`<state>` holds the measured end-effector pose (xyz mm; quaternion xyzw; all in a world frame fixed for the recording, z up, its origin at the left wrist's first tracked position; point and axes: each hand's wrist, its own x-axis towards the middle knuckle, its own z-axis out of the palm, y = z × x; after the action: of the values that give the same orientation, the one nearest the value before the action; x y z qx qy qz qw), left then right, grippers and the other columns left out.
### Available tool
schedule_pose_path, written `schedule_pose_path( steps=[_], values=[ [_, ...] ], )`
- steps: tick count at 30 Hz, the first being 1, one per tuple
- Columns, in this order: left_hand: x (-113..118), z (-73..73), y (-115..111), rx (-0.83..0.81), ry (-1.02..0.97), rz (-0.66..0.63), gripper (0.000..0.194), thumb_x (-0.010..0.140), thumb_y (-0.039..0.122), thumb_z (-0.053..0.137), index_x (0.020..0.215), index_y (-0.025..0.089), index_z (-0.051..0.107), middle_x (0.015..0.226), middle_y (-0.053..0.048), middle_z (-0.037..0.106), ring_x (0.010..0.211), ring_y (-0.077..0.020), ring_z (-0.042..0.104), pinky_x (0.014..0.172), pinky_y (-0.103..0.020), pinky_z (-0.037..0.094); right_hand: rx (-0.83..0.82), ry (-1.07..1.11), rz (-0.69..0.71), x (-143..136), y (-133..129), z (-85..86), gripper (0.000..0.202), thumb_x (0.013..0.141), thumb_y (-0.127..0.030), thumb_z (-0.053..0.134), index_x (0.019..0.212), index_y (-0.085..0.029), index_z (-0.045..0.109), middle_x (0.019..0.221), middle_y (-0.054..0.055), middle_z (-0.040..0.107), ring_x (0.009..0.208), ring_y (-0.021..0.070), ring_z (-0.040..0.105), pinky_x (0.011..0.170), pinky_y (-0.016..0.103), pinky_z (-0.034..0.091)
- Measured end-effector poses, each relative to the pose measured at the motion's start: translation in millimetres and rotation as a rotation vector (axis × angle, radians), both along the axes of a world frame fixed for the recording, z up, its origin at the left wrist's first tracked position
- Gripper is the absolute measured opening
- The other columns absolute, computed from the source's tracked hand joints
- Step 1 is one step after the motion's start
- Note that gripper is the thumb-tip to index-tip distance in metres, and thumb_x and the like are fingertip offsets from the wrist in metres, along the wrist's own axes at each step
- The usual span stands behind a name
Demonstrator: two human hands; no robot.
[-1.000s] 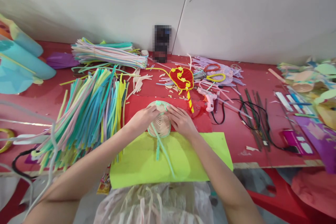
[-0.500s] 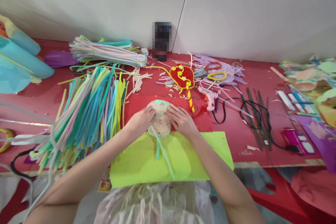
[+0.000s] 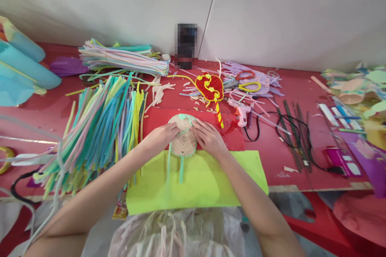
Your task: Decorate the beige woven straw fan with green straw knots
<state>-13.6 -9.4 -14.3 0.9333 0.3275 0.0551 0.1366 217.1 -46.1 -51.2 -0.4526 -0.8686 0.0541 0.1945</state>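
Left hand pinched a mint strip — narrow grip. Right hand touched the beige oval's right edge — couldn't tell its grip.

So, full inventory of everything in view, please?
Table: 1, red, across view
Woven fan: 1, cream, centre
Strands: 2, mint, woven fan's near side
Sheet: 1, lime, table's near edge
Red fan: 1, red and yellow, beyond woven fan
Glue gun: 1, pink, right of red fan
Scissors: 1, red and yellow handles, behind glue gun
Stem bundles: at least 2, multicoloured, left
Scraps: many, mixed, scattered
Rolls: at least 2, blue, far left
Blurred object: 1, dark, table's back
Left hand: 1, bare, woven fan's left
Right hand: 1, bare, woven fan's right
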Motion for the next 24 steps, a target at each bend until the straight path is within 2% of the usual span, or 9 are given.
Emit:
schedule_pose_path(
  steps=[5,9,17,24],
  values=[
    [-8.7,-4.4,3.5,-0.063,-0.068,-0.062,0.026,0.086,0.011,0.046,0.11,0.016,0.054,0.105,-0.007,0.056,0.098,-0.0154,0.056,0.087,-0.027,0.047,-0.015,0.0,-0.002,0.6,-0.5,1.3,0.04,0.093,-0.019,0.038,0.132,-0.024,0.046,0.139,0.002,0.045,0.135,0.0185,0.031,0.107,0.041,0.032],
    [-19.0,-0.1,1.1,-0.114,-0.12,-0.099,0.025,0.088,0.012,0.042,0.109,0.017,0.055,0.108,-0.007,0.056,0.097,-0.0144,0.058,0.086,-0.026,0.048,-0.02,-0.001,-0.003,0.7,-1.0,2.0,0.04,0.093,-0.02,0.039,0.133,-0.024,0.045,0.14,0.002,0.043,0.135,0.0183,0.031,0.108,0.04,0.032],
    [-41.2,2.9,-2.4,0.05,-0.114,-0.292,0.039,0.087,0.009,0.04,0.124,0.017,0.049,0.124,-0.013,0.057,0.112,-0.0196,0.056,0.093,-0.035,0.048,-0.018,-0.009,0.003,1.3,-0.4,2.6,0.041,0.093,-0.019,0.039,0.133,-0.024,0.045,0.141,0.002,0.042,0.134,0.0175,0.032,0.107,0.04,0.033],
    [-44.8,3.0,0.7,0.067,-0.121,-0.355,0.022,0.091,0.02,0.043,0.102,0.02,0.062,0.121,-0.013,0.059,0.102,-0.0183,0.06,0.091,-0.037,0.048,-0.008,-0.013,0.002,0.2,-1.0,1.5,0.042,0.093,-0.019,0.038,0.133,-0.024,0.045,0.141,0.002,0.042,0.135,0.0179,0.031,0.107,0.041,0.033]
  ],
)
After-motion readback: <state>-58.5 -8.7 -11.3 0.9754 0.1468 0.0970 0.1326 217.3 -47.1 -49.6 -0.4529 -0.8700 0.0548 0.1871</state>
